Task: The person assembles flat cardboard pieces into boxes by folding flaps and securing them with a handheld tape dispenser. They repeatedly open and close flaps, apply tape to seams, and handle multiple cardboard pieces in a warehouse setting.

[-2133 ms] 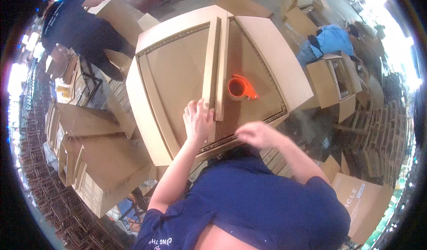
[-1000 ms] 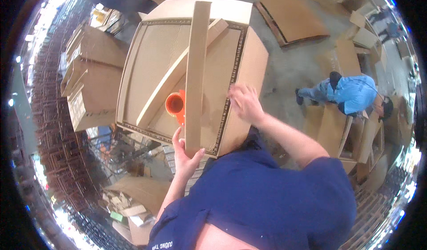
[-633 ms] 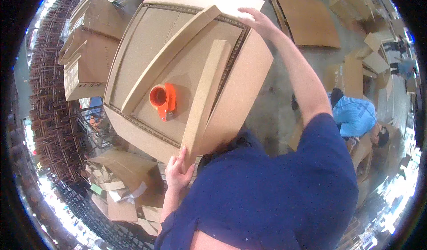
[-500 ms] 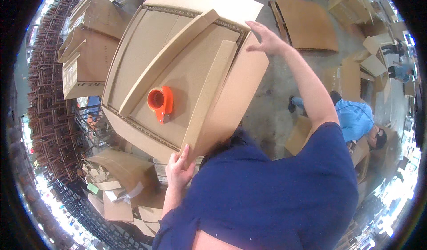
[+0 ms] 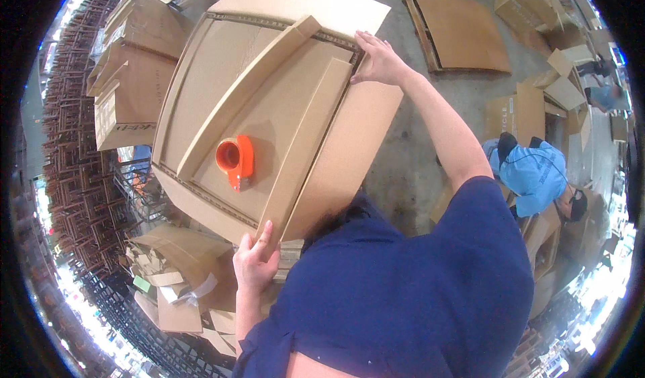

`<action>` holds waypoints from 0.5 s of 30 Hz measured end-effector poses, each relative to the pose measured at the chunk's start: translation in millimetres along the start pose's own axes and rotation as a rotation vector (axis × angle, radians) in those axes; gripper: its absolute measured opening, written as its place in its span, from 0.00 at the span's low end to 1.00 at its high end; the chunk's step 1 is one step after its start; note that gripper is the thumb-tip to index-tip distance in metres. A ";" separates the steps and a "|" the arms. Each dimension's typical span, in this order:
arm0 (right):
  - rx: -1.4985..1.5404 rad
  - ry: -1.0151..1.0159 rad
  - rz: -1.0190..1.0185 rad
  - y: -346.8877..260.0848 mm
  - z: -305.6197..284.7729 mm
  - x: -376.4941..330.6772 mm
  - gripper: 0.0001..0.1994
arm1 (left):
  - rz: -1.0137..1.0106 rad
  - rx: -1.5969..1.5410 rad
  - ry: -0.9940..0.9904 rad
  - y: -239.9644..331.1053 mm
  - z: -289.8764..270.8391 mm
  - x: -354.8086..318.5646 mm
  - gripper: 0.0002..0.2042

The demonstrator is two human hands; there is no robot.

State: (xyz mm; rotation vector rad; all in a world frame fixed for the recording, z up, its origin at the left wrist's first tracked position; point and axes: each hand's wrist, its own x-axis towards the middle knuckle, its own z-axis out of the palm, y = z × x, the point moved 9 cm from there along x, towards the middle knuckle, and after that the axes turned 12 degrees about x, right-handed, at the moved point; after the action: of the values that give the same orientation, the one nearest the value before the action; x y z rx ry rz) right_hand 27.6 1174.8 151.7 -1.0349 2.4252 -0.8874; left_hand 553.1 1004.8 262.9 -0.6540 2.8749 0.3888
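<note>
Both bare hands are at work along the right edge of an open carton [image 5: 225, 49], one near each end of a long cardboard edge strip [image 5: 306, 149] that lies just inside that edge, beside the folded-out right flap [image 5: 356, 153]. The left hand [image 5: 254, 265] has its thumb and fingers closed about the strip's near end, at the carton's near corner; the right hand [image 5: 381, 61] is spread wide over the far right corner, thumb apart from fingers, by the strip's far end, and whether it presses on the strip there I cannot tell. A second, slanting strip [image 5: 245, 86] runs from the far edge down toward the left corner, touched by neither hand, and an orange tape dispenser [image 5: 246, 157] lies between the two strips, nearer the near-left edge. The step in hand looks to be lining the edge strip up with the right edge; as I judge it, the next move calls for the left hand to keep the near end steady while the right settles the far end snug into its corner, the dispenser left undisturbed. Well apart to the right a co-worker in a blue shirt [image 5: 534, 176] bends over other boxes, and beyond the far right corner a flat brown board [image 5: 463, 32] lies on the floor
</note>
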 end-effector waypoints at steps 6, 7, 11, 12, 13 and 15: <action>-0.045 0.011 -0.027 1.7 1.5 4.3 0.70 | 0.008 0.007 -0.037 -0.9 -4.6 -6.0 0.41; -0.034 0.028 -0.038 1.5 1.5 4.0 0.68 | 0.005 0.010 -0.049 0.5 -5.4 -5.7 0.41; -0.057 0.170 -0.102 8.2 -14.5 9.3 0.56 | 0.021 0.026 0.014 18.1 4.3 13.3 0.42; 0.002 0.180 -0.108 9.4 -14.2 10.0 0.53 | 0.011 0.012 0.027 19.8 14.3 15.0 0.42; 0.061 0.187 -0.119 7.7 -14.0 12.0 0.49 | -0.002 0.000 0.042 21.3 25.3 17.0 0.42; 0.131 0.215 -0.135 8.3 -14.5 13.9 0.44 | -0.032 0.021 0.027 23.3 39.3 15.6 0.41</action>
State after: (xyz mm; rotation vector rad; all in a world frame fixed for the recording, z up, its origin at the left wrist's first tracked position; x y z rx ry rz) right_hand 6.3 1174.9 155.7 -1.1153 2.4507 -1.2439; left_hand 533.0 1030.1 227.1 -0.7055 2.8855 0.3473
